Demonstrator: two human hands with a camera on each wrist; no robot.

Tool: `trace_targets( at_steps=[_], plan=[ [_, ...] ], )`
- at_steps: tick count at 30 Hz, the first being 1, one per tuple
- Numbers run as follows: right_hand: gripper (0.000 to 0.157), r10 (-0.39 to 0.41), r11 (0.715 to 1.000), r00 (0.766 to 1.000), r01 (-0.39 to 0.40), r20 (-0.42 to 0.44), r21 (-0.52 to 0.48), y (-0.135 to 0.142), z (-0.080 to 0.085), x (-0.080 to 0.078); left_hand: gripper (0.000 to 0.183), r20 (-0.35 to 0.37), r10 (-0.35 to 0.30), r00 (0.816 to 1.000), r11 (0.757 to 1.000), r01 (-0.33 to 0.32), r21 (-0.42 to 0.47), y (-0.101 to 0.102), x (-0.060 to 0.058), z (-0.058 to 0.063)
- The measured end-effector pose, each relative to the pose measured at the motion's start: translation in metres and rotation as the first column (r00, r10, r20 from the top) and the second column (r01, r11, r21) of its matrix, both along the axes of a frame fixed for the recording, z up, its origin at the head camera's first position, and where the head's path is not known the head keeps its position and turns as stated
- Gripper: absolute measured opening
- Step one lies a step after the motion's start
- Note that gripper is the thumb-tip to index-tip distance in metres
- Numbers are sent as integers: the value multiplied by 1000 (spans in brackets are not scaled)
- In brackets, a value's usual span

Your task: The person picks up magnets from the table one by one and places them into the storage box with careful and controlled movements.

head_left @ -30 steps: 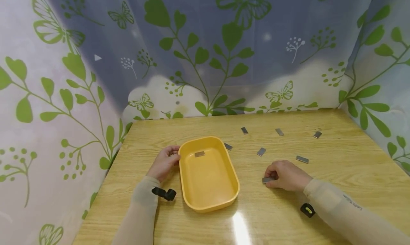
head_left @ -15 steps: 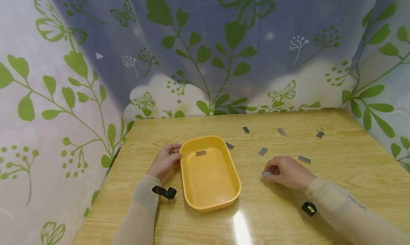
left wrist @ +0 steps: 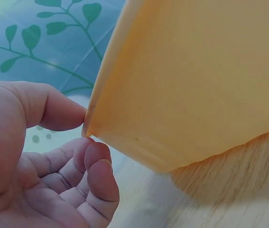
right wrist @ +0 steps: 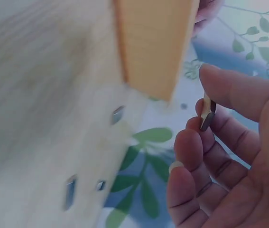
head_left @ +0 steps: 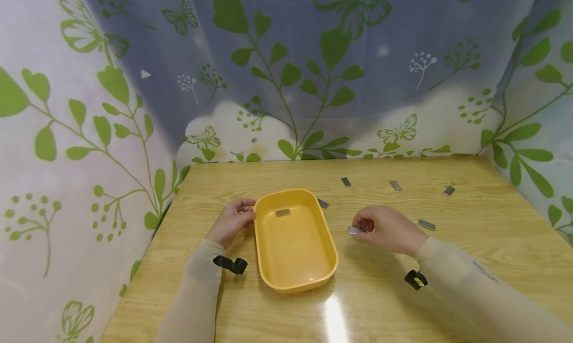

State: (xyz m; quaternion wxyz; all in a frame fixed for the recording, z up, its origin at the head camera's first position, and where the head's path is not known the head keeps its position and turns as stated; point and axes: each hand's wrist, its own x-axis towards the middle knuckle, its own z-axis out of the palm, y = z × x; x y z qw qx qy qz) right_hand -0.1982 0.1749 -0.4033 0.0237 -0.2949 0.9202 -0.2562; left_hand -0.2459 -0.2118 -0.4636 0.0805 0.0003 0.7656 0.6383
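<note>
A yellow plastic tray (head_left: 296,278) stands on the wooden table. At its left rim my left hand (head_left: 232,222) pinches the edge, with thumb and fingertips meeting there in the left wrist view. Inside the tray, near its far end, lies one small flat grey bar (head_left: 283,212). To the right of the tray my right hand (head_left: 387,228) pinches another small flat grey bar (head_left: 355,230) above the table. In the right wrist view that bar sits between thumb and fingertips, its face partly covered. What the bars are cannot be told.
Several similar bars lie on the table (head_left: 380,303): one close by the tray's right side (head_left: 323,203), others farther back and right, such as a bar (head_left: 427,225) beyond my right hand. A patterned curtain (head_left: 277,74) borders the table at the back and sides.
My right hand has lifted its bar off the table and carried it left and away from me, towards the tray. The hand now covers one table bar. My left hand stays on the rim.
</note>
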Motion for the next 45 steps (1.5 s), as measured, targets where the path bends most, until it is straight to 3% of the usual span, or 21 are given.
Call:
trace_targets(
  at_steps=[15, 25, 36, 45],
  plan=[
    [12, 117, 993, 992, -118, -40, -1, -76, 43, -16, 40, 1, -11, 1000, 1000, 11, -17, -1, -1, 1],
    [12, 108, 992, 993, -110, 36, 60, -126, 57, -28, 39, 0, -18, 1000, 1000, 18, 2, 0, 2, 2],
    [13, 46, 990, 993, -59, 109, 125, -173, 47, -40, 38, -4, -18, 1000, 999, 18, 38, 0, -2, -3],
    [22, -79, 993, 977, 60, 198, 99, -191, 20, -48, 40, 28, -36, 999, 998, 35, 45, 1, 1, 7]
  ],
)
